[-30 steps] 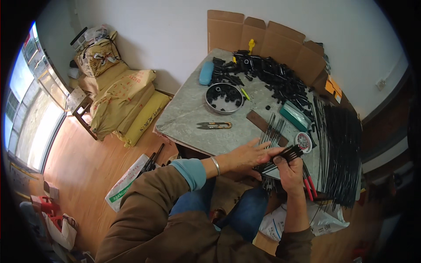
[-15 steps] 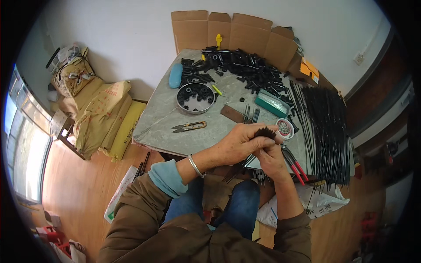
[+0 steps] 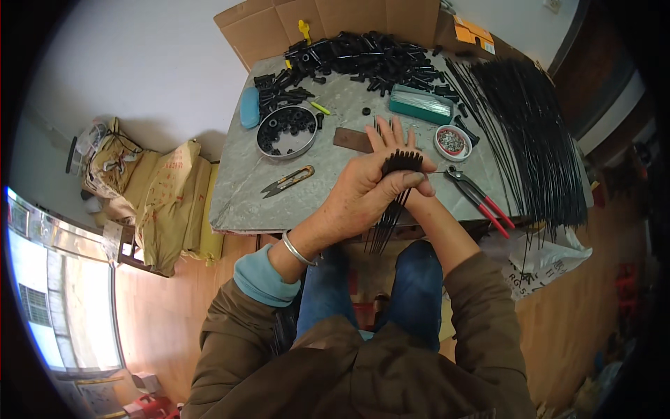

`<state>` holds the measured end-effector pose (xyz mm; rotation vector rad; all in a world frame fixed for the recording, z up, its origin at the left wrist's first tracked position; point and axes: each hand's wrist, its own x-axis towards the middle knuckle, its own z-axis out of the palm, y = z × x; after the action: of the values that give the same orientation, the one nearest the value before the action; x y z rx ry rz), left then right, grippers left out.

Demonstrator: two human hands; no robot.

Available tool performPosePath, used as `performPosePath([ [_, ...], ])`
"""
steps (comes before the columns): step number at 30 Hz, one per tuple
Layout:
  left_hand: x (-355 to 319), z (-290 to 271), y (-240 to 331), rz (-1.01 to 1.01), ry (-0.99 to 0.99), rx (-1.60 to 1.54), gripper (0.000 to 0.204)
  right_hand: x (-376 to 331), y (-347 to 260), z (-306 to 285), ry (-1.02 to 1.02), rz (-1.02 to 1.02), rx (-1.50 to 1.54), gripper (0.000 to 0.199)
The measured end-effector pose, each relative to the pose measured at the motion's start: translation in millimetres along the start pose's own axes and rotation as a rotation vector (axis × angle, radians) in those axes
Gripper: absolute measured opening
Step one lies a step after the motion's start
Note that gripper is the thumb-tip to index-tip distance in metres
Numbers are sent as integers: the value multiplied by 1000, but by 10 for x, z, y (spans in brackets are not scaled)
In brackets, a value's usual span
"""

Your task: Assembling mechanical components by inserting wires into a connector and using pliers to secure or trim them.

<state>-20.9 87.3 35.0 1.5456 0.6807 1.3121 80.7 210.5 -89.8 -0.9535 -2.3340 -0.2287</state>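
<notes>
A bundle of thin black rods (image 3: pixel 395 183) is gripped in my left hand (image 3: pixel 359 195) over the near edge of the grey table (image 3: pixel 241 188). The rods stand nearly upright, their lower ends hanging below the table edge. My right hand (image 3: pixel 388 134) lies just beyond the bundle's top ends with its fingers straight and spread, the palm against the rod tips. It holds nothing. A metal bangle sits on my left wrist.
On the table lie yellow-handled snips (image 3: pixel 287 180), a round tin of black parts (image 3: pixel 285 131), a blue case (image 3: pixel 250 108), a brown strip (image 3: pixel 351 140), a green box (image 3: pixel 421 105), a small tin (image 3: pixel 452 142), red-handled pliers (image 3: pixel 481 199), and long black rods (image 3: pixel 534 133). Sacks (image 3: pixel 167 202) stand on the left.
My left hand has turned the bundle more upright and raised it over the table edge. My right hand has left the bundle and now lies flat with spread fingers at the rod tips.
</notes>
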Motion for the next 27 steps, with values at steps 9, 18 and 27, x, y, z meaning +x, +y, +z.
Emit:
performPosePath([
  [9, -141, 11, 127, -139, -50, -34, 22, 673, 625, -15, 171, 316, 238, 24],
  [18, -58, -6, 102, -93, -89, -63, 23, 984, 1319, -107, -369, 489, -46, 16],
  [27, 34, 40, 34, -77, -34, -146, 23, 960, 1555, -167, -260, 377, -130, 13],
])
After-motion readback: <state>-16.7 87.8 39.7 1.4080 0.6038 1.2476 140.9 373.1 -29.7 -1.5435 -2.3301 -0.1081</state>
